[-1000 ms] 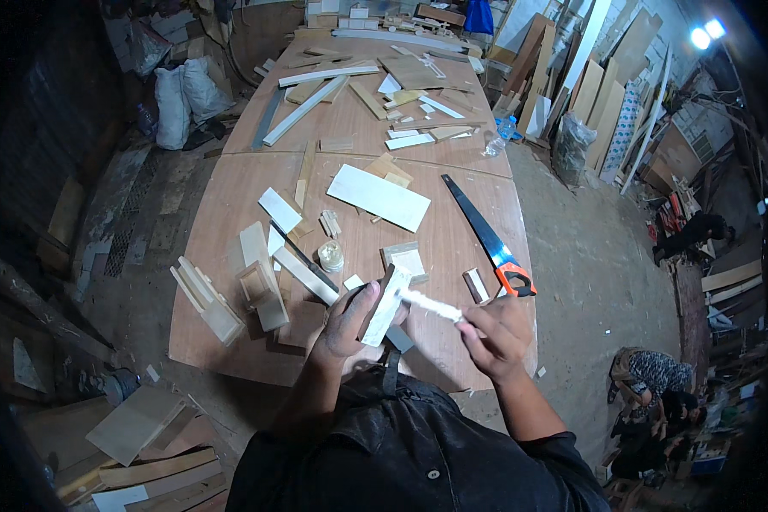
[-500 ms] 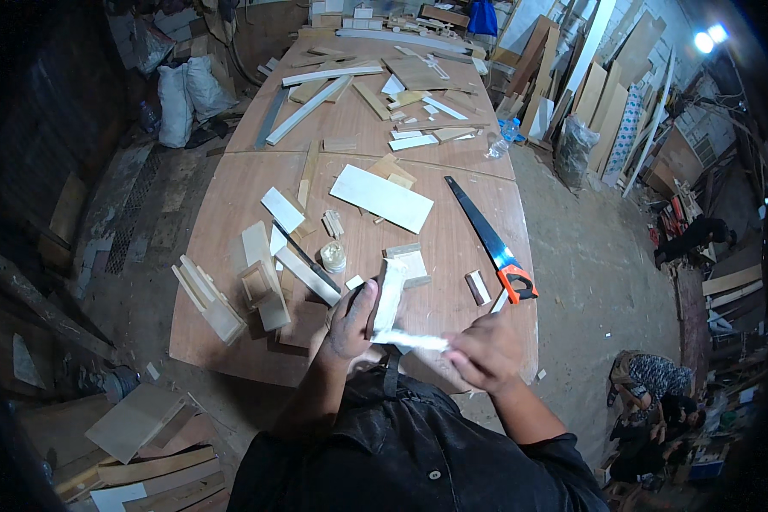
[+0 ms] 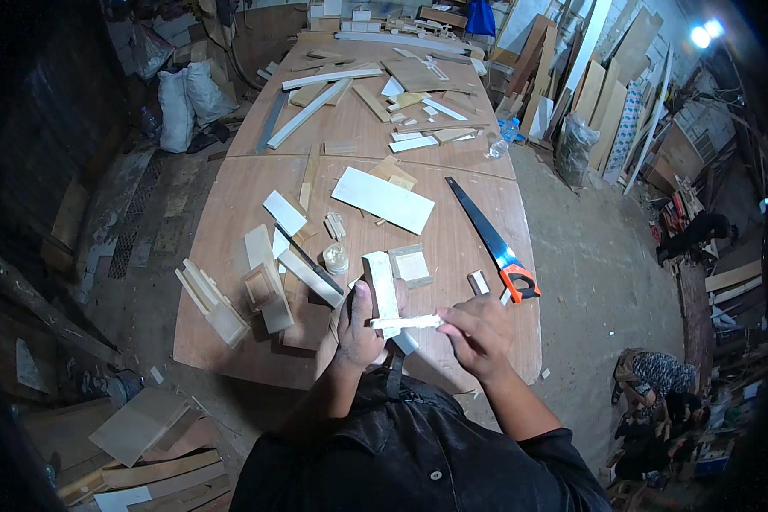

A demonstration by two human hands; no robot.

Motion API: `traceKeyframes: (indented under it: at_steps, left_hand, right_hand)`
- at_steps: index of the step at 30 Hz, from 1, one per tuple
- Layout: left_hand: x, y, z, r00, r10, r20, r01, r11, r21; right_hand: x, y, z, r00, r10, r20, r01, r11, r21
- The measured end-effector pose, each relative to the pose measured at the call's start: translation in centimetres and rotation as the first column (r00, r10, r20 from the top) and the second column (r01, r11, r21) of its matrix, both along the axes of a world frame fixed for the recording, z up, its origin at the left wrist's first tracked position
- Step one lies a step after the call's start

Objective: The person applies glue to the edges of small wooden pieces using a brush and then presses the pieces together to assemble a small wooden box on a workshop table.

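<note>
My left hand [image 3: 361, 334] grips a wooden block [image 3: 381, 282] in front of my chest, its upper face coated in white paste. Pinched in my right hand [image 3: 481, 334] is a thin stick [image 3: 408, 322], whitened along its length, lying crosswise over the block's near end. Just beyond the left hand stands a small open jar [image 3: 335, 258] with pale contents. A square wooden piece with a raised rim [image 3: 411, 265] lies right of the block. Left of the jar, a dark, narrow long tool [image 3: 309, 261] rests across pale boards.
A handsaw with an orange handle [image 3: 490, 239] lies on the right of the table [image 3: 230, 200]. A white board [image 3: 382, 200] is at mid-table, with several offcuts farther back. Stacked wooden parts [image 3: 211, 303] sit at left. Another person [image 3: 661, 384] is crouched at lower right.
The stick in my right hand has moved away from me, up onto the block's near end. My left hand has turned the block slightly, and its top has shifted left.
</note>
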State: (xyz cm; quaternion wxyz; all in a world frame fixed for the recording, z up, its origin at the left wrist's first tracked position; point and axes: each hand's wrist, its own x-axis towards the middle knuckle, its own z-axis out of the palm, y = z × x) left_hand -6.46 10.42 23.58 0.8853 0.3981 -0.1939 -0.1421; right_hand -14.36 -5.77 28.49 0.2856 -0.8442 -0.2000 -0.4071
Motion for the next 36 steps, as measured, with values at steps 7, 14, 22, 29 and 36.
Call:
traceKeyframes:
  at_steps: [7,14,22,29,36]
  left_hand:
    - [0.2,-0.1,-5.3,0.962,0.186,-0.198,-0.185,0.982,0.021]
    - [0.7,1.0,-7.6,1.000,0.003,0.006,-0.004,0.992,0.130]
    - [0.9,1.9,-5.1,0.969,-0.237,0.072,0.211,0.942,0.262]
    - [1.2,1.3,-5.1,0.904,-0.398,-0.156,0.353,0.900,-0.254]
    - [-0.6,-0.3,-1.7,0.826,0.115,0.551,-0.359,0.862,0.358]
  right_hand:
    - [-0.7,-0.2,0.9,0.999,0.050,0.003,-0.050,0.999,0.003]
    - [-0.3,-1.2,1.9,0.976,-0.216,0.014,0.216,0.976,0.000]
    - [-0.8,-1.6,2.2,0.998,-0.056,0.011,0.058,0.986,-0.154]
    - [-1.4,-0.5,2.8,0.986,-0.004,-0.164,0.010,0.999,0.035]
    - [-0.8,-0.6,2.2,0.963,-0.024,-0.268,0.041,0.998,0.056]
